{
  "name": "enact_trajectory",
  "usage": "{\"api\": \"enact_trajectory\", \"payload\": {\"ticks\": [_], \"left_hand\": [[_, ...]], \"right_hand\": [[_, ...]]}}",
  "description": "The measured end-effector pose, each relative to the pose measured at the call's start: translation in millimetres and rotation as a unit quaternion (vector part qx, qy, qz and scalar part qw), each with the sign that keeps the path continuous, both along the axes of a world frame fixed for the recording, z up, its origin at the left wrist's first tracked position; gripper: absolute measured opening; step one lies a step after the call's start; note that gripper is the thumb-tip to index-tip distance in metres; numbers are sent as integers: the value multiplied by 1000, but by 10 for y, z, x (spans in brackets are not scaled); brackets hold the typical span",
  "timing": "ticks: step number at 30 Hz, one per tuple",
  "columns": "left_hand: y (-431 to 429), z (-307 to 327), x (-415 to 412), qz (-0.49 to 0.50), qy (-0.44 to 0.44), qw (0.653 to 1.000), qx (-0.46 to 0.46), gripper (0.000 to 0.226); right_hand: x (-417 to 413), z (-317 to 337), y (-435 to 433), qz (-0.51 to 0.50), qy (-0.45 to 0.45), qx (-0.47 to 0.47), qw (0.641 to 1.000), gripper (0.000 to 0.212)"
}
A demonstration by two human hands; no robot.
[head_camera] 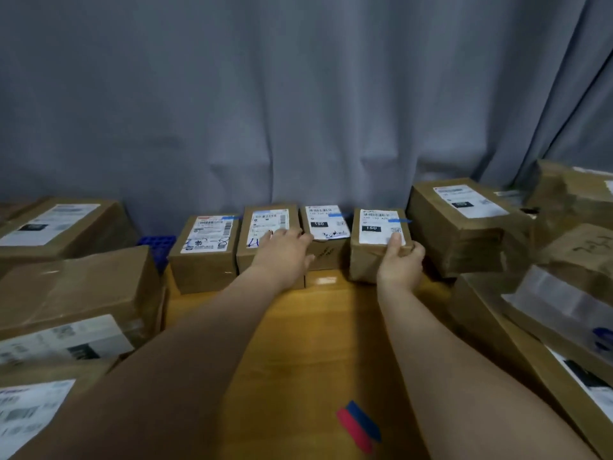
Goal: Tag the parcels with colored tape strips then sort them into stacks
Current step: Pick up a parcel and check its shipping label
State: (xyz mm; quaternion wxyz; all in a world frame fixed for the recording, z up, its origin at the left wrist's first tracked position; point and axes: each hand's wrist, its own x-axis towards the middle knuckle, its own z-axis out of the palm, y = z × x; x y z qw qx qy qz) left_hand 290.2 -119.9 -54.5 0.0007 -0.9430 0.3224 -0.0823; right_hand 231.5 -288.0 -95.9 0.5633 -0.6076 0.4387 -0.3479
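At the table's back edge, small parcels are standing in a row, seemingly one sorted group. The right hand is gripping the rightmost parcel, likely squaring it in, while the left hand is resting straight-fingered on the second parcel, steadying it.

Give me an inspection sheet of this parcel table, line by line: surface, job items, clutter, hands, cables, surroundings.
Surface: wooden table.
Job's things: four small parcels in a row at the back; blue tags show on the first, third and fourth; red and blue tape strips stuck near the front edge.
Clutter: big boxes piled left and right; blue crate left of the first parcel.
Hands: left hand rests on the second parcel, fingers straight; right hand grips the near end of the fourth parcel, thumb on its label.
Cables: nothing seen.
Surroundings: grey curtain behind.
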Motion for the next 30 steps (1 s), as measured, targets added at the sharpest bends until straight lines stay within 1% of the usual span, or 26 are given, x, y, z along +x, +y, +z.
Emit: {"api": "enact_trajectory", "payload": {"ticks": [1,2,3,5,6,7,8,10,11,13,16,18,20,22,25,30], "left_hand": [[25,-37,31,2,-7,1000,-3,47],[52,-76,61,2,-14,1000,-12,46],[77,-112,84,-2,-20,1000,-24,46],[107,-168,111,-5,-20,998,-54,50],[110,-179,109,-1,-15,998,-63,53],[106,-177,104,4,-9,998,-64,55],[104,-160,99,8,-1,998,-61,57],[104,-77,97,4,35,998,-46,58],[117,-20,92,0,54,998,-36,58],[172,111,73,-3,58,998,-19,56],[321,333,-41,-5,16,999,-43,54],[444,520,-204,-10,8,998,-65,58],[590,722,-412,-14,-2,997,-72,56],[772,901,-656,-12,-17,997,-73,52],[1109,1090,-1074,-2,-40,994,-98,50],[1771,1072,-1729,32,-47,989,-138,50]], "right_hand": [[14,-32,-10,-5,26,-9,1000,52],[17,-58,-11,-15,59,-44,997,54],[18,-74,5,-25,96,-99,990,55],[29,-97,68,-21,165,-238,957,52],[40,-107,104,-6,201,-302,932,46],[58,-113,135,14,235,-346,909,41],[76,-105,162,36,262,-369,891,39],[89,-33,221,77,301,-388,868,46],[77,18,260,94,306,-399,859,50],[35,141,364,127,298,-433,841,51],[-82,360,544,187,260,-473,821,47],[-206,537,680,220,219,-487,816,45],[-348,715,834,246,172,-498,814,41],[-502,876,1011,272,137,-499,812,40],[-740,1039,1318,328,97,-488,803,41],[-1190,1006,1908,435,19,-431,790,37]]}}
